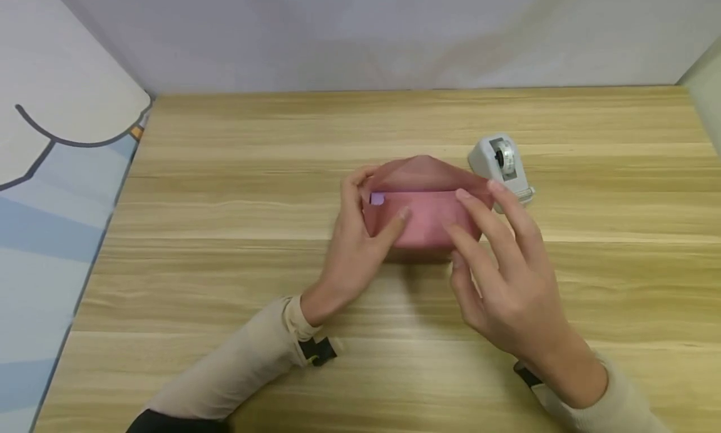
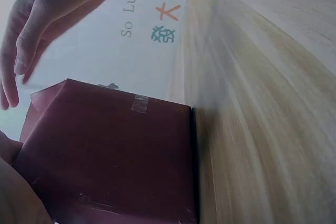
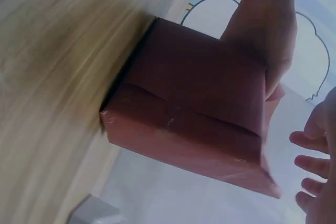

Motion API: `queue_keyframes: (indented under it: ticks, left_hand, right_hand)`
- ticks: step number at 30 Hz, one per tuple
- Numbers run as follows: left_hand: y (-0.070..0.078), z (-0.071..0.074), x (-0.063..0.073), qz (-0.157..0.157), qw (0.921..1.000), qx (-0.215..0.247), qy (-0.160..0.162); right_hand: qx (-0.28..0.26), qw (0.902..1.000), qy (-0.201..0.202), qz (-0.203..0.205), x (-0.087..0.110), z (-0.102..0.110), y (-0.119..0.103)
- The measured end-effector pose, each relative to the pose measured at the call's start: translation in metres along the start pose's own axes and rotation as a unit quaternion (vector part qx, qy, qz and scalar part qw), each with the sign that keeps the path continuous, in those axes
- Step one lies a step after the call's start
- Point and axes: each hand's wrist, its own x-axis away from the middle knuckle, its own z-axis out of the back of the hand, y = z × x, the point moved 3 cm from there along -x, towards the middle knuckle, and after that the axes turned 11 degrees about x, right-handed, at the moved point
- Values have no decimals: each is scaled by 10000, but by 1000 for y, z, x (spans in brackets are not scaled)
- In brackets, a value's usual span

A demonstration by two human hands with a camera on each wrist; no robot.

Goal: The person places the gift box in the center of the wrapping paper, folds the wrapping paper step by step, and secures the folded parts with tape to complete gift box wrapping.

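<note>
Loosely spread and grasping nothing, the right hand [image 1: 509, 289] hovers nearest. Just beyond, the left hand's [image 1: 357, 245] grip pinches the left side of the pink parcel [image 1: 430, 226], which stands on the desk [image 1: 225, 201], its top unclosed. Folding that top seems the step in hand; the next move likely calls for the right hand to lay the raised flap [image 1: 425, 173] flat while the left steadies the parcel. Farther off, at right, stands a tape dispenser [image 1: 515, 184], probably for sealing.

Head view above and behind left grip [image 1: 357, 245] and right grip [image 1: 509, 283], facing forward-down, farthest off, left wrist low by left grip, rolled sideways, right wrist likewise by right grip, rolled opposite, pink package [image 1: 426, 223] shared by all three.
</note>
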Motion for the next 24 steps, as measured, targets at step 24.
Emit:
queue_keyframes:
  ticks: [24]
  left_hand:
    - [44,13,8,-2020,9685,-1305,643]
  right_hand:
    - [1205,9533,-2720,520,24,-28,-14]
